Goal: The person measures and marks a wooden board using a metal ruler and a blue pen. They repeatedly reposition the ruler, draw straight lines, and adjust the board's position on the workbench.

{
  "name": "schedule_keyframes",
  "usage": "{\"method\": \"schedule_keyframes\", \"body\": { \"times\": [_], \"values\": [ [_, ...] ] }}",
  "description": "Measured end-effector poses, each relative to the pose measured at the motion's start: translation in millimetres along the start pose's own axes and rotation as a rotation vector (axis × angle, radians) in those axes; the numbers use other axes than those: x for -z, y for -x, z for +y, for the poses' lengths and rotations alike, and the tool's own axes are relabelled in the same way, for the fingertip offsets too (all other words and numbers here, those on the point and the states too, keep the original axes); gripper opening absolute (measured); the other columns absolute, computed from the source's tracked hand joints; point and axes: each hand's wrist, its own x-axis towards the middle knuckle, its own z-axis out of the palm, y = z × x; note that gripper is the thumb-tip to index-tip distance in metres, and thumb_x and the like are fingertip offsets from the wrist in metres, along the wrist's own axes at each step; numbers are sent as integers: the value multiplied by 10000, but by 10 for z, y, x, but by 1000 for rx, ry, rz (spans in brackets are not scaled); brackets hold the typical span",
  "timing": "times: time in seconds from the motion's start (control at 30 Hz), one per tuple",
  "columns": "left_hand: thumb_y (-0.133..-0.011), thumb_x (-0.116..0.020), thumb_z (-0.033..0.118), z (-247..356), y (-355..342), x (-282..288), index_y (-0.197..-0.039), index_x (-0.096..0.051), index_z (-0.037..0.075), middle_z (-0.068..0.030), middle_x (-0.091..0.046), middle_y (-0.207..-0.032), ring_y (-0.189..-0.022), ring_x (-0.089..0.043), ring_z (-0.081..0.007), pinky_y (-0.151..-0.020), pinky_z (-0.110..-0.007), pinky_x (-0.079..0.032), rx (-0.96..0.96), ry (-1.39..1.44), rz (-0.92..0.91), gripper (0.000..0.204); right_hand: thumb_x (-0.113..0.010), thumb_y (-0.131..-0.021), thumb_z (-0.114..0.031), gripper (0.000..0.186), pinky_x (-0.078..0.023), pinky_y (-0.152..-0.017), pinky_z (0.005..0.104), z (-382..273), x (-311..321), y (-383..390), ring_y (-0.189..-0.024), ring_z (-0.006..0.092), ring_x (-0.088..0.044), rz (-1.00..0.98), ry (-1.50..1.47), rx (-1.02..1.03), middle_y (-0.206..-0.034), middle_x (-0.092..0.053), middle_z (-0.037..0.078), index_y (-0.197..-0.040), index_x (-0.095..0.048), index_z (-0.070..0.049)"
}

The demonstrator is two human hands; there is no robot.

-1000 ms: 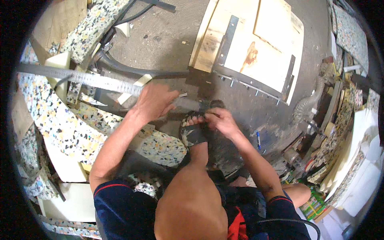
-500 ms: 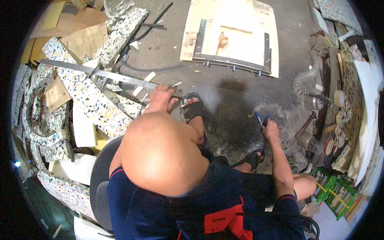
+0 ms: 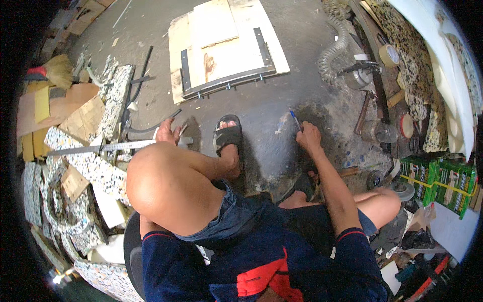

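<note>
My left hand [image 3: 166, 133] is beside my raised knee, its fingers closed around the near end of a long steel ruler [image 3: 119, 146]. The ruler stretches left over a speckled foam strip [image 3: 103, 168], and my knee partly covers its lower edge. My right hand [image 3: 310, 138] pinches a blue pen [image 3: 294, 119], which points forward above the stained floor. Ahead of both hands lies a pale wooden board [image 3: 177, 75]. On it rests a dark metal frame [image 3: 229, 79] of three bars, with several bolts sticking out along its near side. A smaller pale panel [image 3: 216, 22] lies at the board's far part.
Foam offcuts and wood scraps [image 3: 80, 118] pile up at the left, with a straw broom [image 3: 58, 72] behind. Along the right are a ribbed hose [image 3: 333, 55], a tape roll [image 3: 389, 55], a clear jar [image 3: 377, 132] and green packages [image 3: 443, 180]. A sandal [image 3: 227, 136] is on my foot.
The view has turned, so the board appears farther left and tilted the other way. My left hand stays on the ruler; my right hand keeps the pen and reaches slightly farther forward.
</note>
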Motion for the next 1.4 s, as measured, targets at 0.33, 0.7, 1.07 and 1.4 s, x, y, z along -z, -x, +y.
{"method": "schedule_keyframes", "body": {
  "times": [0.33,0.7,1.07,1.4],
  "values": [
    [-884,-753,167,83,-871,-481,-1282,-580,74,-234,-599,-1336,-1214,-590,-433,-979,-468,-513,-220,166,28,445,-627,-801,-46,334,-540,-774,473,-868,529,-1420,-905,402,-633,320,-112,541,-988,-601,183,-1133,-625,-74],
    [-887,-742,138,-45,-1035,-586,-1199,-637,124,-137,-585,-1362,-1097,-673,-362,-849,-432,-584,-205,65,76,330,-657,-820,-40,440,-571,-782,449,-869,275,-2074,-981,347,-683,153,246,697,-1129,-669,102,-1238,-615,-170],
    [-879,-732,129,-123,-1074,-685,-1156,-653,174,-134,-662,-1294,-1263,-607,-330,-925,-429,-576,-212,1,34,292,-648,-879,-74,316,-581,-731,412,-751,264,-2178,-945,325,-697,239,299,861,-1111,-691,93,-1184,-622,-148],
    [-871,-714,99,-132,-1098,-614,-1108,-642,112,-165,-671,-1273,-1253,-608,-356,-933,-448,-573,-244,-10,12,248,-657,-856,-60,307,-583,-733,403,-742,254,-2178,-964,310,-694,248,308,862,-1116,-690,83,-1148,-631,-149]
  ]
}}
